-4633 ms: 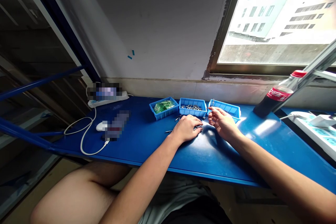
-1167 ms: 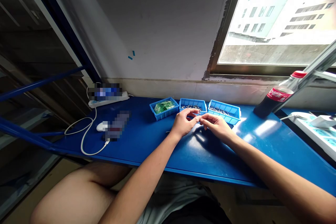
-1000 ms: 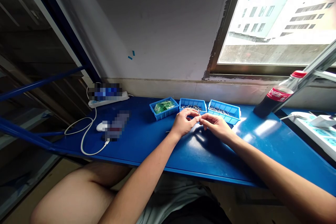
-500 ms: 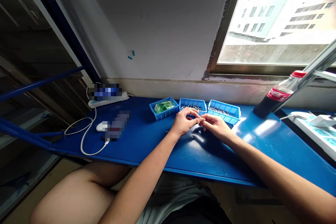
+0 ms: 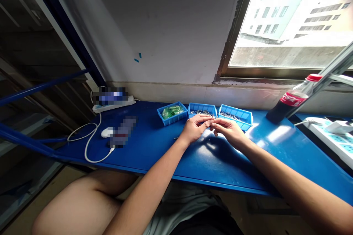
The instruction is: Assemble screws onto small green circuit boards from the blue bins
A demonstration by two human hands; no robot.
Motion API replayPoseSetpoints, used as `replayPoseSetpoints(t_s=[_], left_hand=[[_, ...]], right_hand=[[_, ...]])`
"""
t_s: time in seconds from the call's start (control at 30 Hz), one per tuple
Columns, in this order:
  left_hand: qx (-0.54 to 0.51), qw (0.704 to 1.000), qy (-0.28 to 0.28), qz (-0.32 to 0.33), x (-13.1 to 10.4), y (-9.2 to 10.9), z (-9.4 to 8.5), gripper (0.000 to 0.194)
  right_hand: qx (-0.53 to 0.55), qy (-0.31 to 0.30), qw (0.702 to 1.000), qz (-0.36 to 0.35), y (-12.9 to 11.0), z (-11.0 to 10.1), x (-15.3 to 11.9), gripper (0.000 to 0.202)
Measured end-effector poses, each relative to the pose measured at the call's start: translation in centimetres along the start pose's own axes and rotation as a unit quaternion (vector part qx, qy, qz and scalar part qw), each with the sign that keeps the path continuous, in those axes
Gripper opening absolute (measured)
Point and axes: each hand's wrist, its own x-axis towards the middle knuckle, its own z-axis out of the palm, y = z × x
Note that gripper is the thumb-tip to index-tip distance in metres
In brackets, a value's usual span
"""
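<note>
My left hand (image 5: 195, 127) and my right hand (image 5: 227, 127) meet fingertip to fingertip above the blue table, both in a pinch. Between the fingertips a small dark pin-like piece (image 5: 212, 116) sticks up; the fingers hide most of it. Just behind the hands stands a blue bin of small dark and silvery metal parts (image 5: 202, 105), partly covered by my left hand. Right of it, another blue bin (image 5: 242, 112) holds thin, screw-like metal pieces. A third blue bin, to the left, contains green parts in clear plastic bags (image 5: 172, 111).
A cola bottle (image 5: 293, 99) leans or stands at the right, near a metal bar and a white power strip (image 5: 332, 132). Leftward lie a blurred-out phone (image 5: 122, 132), a white mouse-like object (image 5: 106, 133) and a white cable (image 5: 92, 159). A thin object (image 5: 177, 138) lies beside my left wrist.
My fingers have shifted slightly around the small piece, which now points upward. My left fingers have drawn closer together. The bins have not moved.
</note>
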Motion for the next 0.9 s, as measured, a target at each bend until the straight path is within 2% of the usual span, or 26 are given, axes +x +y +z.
replayPoseSetpoints(t_s=[0.33, 0.5, 0.6, 0.77, 0.9], left_hand=[[0.033, 0.999, 0.006, 0.007, -0.04, -0.27, 0.13, 0.023], [0.015, 1.0, 0.018, 0.0, -0.15, 0.39, 0.1, 0.019], [0.017, 0.999, 0.044, 0.011, -0.1, 0.56, 0.0, 0.017], [0.032, 0.996, 0.085, 0.023, 0.06, 0.55, -0.19, 0.026], [0.025, 0.996, 0.088, 0.01, 0.05, 0.57, -0.22, 0.032]], right_hand=[[0.027, 0.034, 0.999, 0.016, 0.3, 0.47, 0.05, 0.045], [0.052, 0.024, 0.998, 0.011, 0.57, 0.35, 0.15, 0.039], [0.052, 0.013, 0.999, 0.008, 0.73, 0.31, 0.21, 0.037], [0.026, 0.009, 0.999, 0.02, 0.5, 0.55, 0.12, 0.041], [0.029, 0.008, 0.999, 0.018, 0.48, 0.63, 0.11, 0.042]])
